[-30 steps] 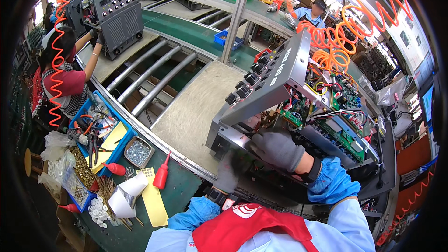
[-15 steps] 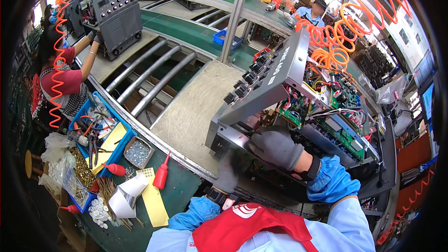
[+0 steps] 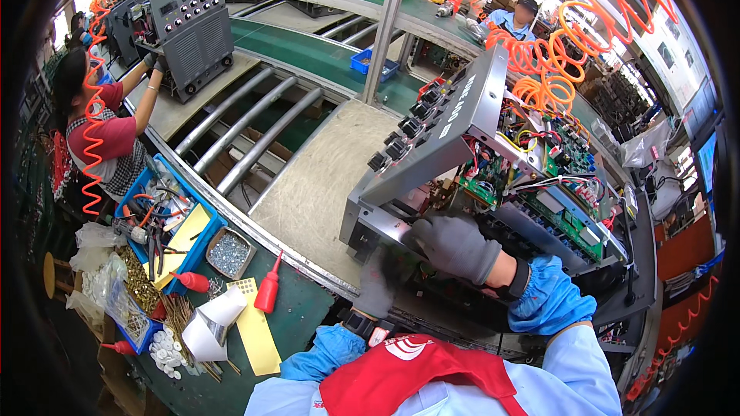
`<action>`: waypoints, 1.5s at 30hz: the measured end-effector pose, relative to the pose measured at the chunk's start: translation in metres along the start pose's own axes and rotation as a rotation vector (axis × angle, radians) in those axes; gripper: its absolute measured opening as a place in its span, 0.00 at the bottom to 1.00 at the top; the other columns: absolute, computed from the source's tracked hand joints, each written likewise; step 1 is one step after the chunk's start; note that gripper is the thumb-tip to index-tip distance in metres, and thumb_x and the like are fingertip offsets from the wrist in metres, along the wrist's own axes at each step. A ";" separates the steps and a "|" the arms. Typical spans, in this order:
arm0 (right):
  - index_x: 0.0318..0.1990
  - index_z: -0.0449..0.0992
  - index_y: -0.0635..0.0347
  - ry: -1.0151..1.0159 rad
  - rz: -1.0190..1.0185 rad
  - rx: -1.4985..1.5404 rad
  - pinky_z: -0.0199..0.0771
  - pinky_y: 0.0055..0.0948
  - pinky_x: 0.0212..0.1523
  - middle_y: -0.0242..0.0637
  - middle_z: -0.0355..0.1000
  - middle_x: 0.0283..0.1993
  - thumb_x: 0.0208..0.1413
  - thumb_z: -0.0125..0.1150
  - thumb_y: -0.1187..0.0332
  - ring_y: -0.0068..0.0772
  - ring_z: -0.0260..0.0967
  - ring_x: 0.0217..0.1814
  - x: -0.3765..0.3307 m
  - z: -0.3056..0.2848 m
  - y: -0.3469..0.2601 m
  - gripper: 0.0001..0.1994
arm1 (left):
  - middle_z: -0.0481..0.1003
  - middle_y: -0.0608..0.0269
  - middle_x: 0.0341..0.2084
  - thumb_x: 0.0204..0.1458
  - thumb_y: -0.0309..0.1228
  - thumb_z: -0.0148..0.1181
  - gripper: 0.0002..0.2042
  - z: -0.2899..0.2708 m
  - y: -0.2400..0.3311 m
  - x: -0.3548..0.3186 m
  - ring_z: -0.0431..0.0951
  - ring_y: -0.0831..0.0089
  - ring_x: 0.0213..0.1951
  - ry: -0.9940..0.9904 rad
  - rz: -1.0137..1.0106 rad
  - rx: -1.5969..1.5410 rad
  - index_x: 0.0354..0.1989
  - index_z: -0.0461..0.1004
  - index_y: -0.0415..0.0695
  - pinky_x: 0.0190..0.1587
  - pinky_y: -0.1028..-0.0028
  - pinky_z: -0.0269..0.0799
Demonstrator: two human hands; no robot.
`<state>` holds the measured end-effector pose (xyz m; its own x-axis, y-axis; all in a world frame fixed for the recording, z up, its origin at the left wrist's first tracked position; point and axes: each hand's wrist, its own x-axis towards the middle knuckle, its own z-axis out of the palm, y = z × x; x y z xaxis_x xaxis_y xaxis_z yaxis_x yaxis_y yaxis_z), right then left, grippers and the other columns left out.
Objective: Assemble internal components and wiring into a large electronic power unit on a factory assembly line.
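A grey electrical machine (image 3: 432,156) stands in front of me, its front panel with black knobs tilted and its inside uncovered. Green circuit boards (image 3: 572,225) and coloured wires fill the uncovered part. At the machine's lower front edge is my right hand (image 3: 456,248) in a grey glove, its fingers curled in; what they hold, if anything, is hidden. Lower and to the left, my left hand (image 3: 376,286), also gloved, reaches to the dark base of the machine. Shadow and blur hide the left fingers.
To the left, a blue bin (image 3: 202,243) holds pliers and other tools, beside a tray of small screws (image 3: 230,253) and a red squeeze bottle (image 3: 267,286). Metal rollers (image 3: 235,131) lie beyond. Another person (image 3: 104,119) handles a similar machine (image 3: 193,35). Orange coiled hoses (image 3: 551,69) hang at right.
The person at the left has shifted their head slightly. My hands stay at the machine's lower front, with hardly any visible movement.
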<state>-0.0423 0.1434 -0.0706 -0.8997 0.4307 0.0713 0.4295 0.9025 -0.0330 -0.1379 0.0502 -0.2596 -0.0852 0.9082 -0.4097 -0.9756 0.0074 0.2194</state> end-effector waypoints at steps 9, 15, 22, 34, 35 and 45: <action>0.41 0.75 0.57 -0.040 -0.119 -0.047 0.77 0.40 0.32 0.41 0.72 0.36 0.50 0.56 0.69 0.43 0.76 0.36 -0.001 0.001 0.002 0.11 | 0.75 0.60 0.45 0.61 0.46 0.50 0.14 -0.002 0.001 0.001 0.75 0.58 0.50 -0.050 0.007 0.028 0.46 0.72 0.50 0.56 0.56 0.68; 0.38 0.74 0.59 -0.039 -0.124 -0.049 0.76 0.41 0.31 0.42 0.72 0.34 0.51 0.55 0.68 0.44 0.75 0.32 0.000 -0.002 0.004 0.08 | 0.74 0.60 0.46 0.62 0.45 0.49 0.15 0.006 0.003 -0.001 0.74 0.59 0.50 -0.062 0.007 -0.001 0.48 0.72 0.49 0.57 0.56 0.68; 0.32 0.75 0.60 -0.067 -0.064 -0.030 0.75 0.42 0.34 0.45 0.72 0.31 0.54 0.57 0.66 0.47 0.74 0.34 0.003 -0.006 0.002 0.07 | 0.74 0.61 0.45 0.62 0.44 0.49 0.15 -0.008 -0.003 0.006 0.73 0.61 0.51 -0.100 0.052 0.074 0.49 0.72 0.50 0.59 0.57 0.67; 0.27 0.76 0.61 0.146 -0.058 0.197 0.70 0.45 0.32 0.46 0.70 0.27 0.56 0.61 0.58 0.48 0.71 0.29 0.005 0.012 0.009 0.14 | 0.73 0.62 0.44 0.63 0.43 0.47 0.13 -0.005 0.000 0.001 0.74 0.60 0.50 -0.099 0.010 -0.013 0.48 0.71 0.51 0.58 0.56 0.68; 0.28 0.76 0.61 0.115 -0.041 0.158 0.71 0.46 0.31 0.47 0.71 0.27 0.56 0.59 0.59 0.49 0.71 0.28 0.006 0.008 0.008 0.14 | 0.73 0.62 0.44 0.63 0.43 0.47 0.13 -0.005 0.000 0.001 0.74 0.60 0.50 -0.099 0.009 -0.013 0.48 0.71 0.51 0.58 0.56 0.68; 0.27 0.77 0.63 -0.071 0.023 0.161 0.72 0.47 0.31 0.49 0.72 0.27 0.56 0.56 0.60 0.51 0.72 0.28 0.003 -0.005 0.007 0.14 | 0.72 0.60 0.40 0.62 0.40 0.47 0.10 -0.002 0.000 -0.001 0.74 0.59 0.48 -0.095 0.110 0.168 0.43 0.70 0.49 0.56 0.54 0.70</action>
<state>-0.0417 0.1509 -0.0653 -0.8953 0.4454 -0.0016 0.4373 0.8784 -0.1931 -0.1385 0.0481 -0.2609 -0.1621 0.9426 -0.2919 -0.9134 -0.0314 0.4058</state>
